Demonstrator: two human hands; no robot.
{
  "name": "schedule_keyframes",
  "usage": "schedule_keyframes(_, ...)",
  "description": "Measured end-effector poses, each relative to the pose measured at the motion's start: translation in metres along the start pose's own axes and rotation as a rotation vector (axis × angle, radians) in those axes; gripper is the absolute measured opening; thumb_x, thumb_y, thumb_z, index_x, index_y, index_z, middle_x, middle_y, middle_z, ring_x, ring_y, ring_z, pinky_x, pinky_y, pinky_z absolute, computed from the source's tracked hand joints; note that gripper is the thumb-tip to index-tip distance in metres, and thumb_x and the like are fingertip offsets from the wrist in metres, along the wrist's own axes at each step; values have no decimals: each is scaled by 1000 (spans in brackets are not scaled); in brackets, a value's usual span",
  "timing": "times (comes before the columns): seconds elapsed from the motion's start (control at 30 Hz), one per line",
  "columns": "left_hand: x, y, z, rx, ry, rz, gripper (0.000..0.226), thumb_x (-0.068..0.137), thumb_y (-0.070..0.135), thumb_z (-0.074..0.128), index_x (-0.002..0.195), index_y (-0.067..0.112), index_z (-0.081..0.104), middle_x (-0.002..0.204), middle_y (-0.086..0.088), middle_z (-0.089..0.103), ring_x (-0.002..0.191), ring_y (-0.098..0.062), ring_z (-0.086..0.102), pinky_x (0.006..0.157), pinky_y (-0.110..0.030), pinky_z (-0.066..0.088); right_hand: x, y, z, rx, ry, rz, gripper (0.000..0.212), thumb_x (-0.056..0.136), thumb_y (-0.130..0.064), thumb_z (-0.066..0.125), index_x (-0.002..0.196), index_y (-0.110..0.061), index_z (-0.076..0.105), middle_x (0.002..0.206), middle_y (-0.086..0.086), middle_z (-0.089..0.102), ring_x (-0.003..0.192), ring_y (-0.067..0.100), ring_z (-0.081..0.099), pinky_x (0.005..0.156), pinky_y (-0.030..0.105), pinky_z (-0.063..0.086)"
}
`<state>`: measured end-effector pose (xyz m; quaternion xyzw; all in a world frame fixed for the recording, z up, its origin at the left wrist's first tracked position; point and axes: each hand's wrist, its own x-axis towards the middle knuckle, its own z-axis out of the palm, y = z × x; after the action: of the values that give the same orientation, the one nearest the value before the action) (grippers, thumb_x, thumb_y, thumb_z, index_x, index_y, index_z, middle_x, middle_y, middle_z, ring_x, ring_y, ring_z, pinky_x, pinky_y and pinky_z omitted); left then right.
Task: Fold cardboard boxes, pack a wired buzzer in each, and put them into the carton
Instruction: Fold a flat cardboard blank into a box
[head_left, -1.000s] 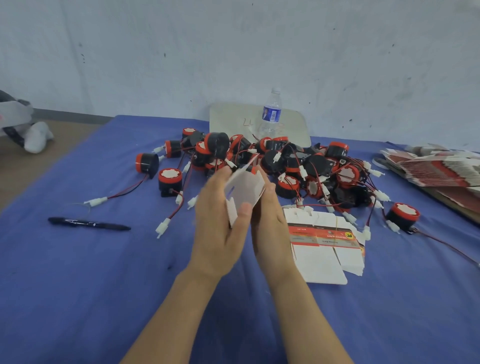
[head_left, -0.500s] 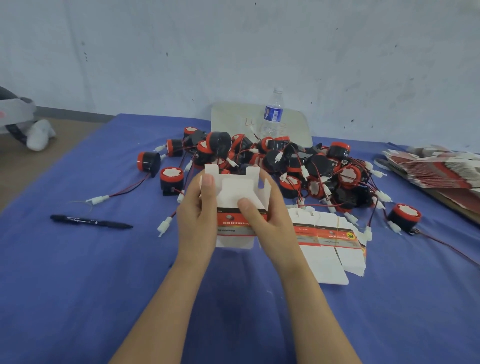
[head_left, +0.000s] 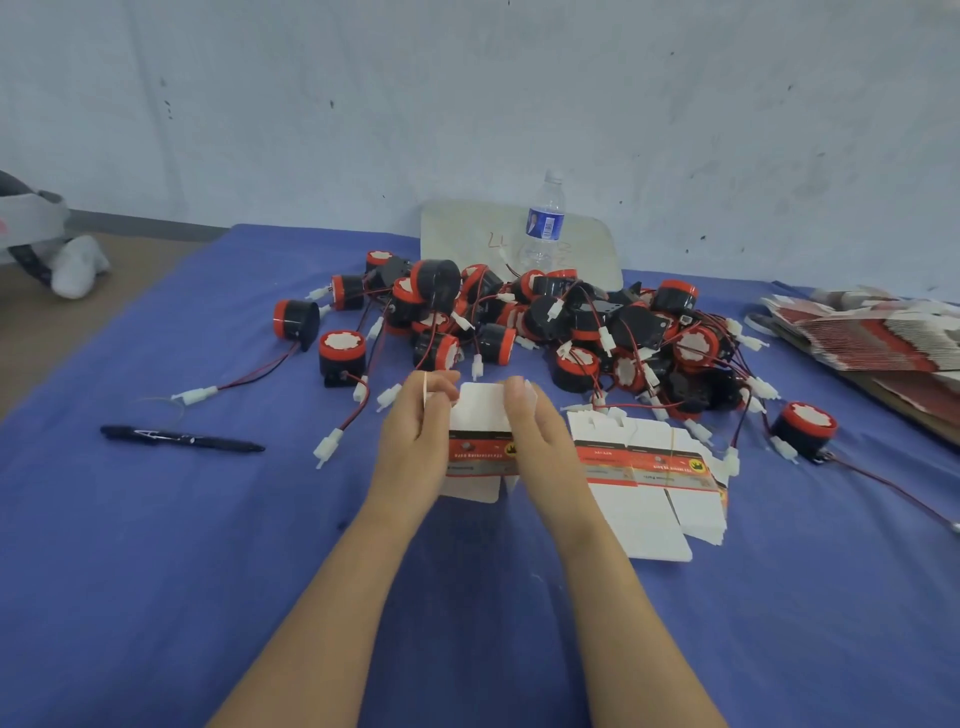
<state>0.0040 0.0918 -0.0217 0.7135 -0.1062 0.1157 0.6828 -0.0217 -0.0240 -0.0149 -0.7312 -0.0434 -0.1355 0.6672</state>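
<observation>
1. Left hand grips the box's left edge, fingers curled round its far corner
2. Box sits between your two hands and looks held just above the blue cloth. The red band runs across its middle, with one white flap at the far end and another at the near end, so the long axis runs near-to-far
3. Right hand lies against the box's right side. The fingers look mostly straight but blurred, so you can't tell whether it pinches or only presses
4. Buzzer pile lies straight beyond the box's far end. The nearest buzzer is near your right fingertips, a little to their right. Likely the right hand reaches for it while the left keeps the box
5. Flat blanks lie on the cloth just right of your right hand
6. Carton: can't pick it out
</observation>
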Motion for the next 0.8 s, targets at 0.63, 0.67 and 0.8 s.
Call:
schedule_keyframes(0.63, -2, 9, 2, -197, -189, -239, 40, 87, 58, 34, 99, 36, 64, 96, 16, 65, 87, -5, 62, 73, -25, 50, 8, 0, -27, 420, -100, 343, 10, 93, -19, 54, 87, -16, 61, 90, 10, 67, 79, 23, 64, 70, 37, 51)
schedule_keyframes(0.67, -3, 7, -1, -193, -173, -240, 34, 93, 50, 34, 100, 37, 65, 101, 19, 65, 90, -4, 62, 75, -26, 50, 8, 0, -25, 412, -100, 332, 15, 89, -28, 58, 91, -14, 62, 92, 11, 68, 82, 25, 65, 73, 40, 53)
schedule_keyframes(0.8, 1, 2, -4, -126, -194, -238, 29, 100, 31, 33, 113, 50, 51, 115, 23, 55, 103, -7, 58, 80, -28, 48, 10, 2, -21, 495, -54, 368, 39, 99, -42, 41, 111, -15, 67, 105, 11, 73, 96, 26, 69, 81, 41, 56)
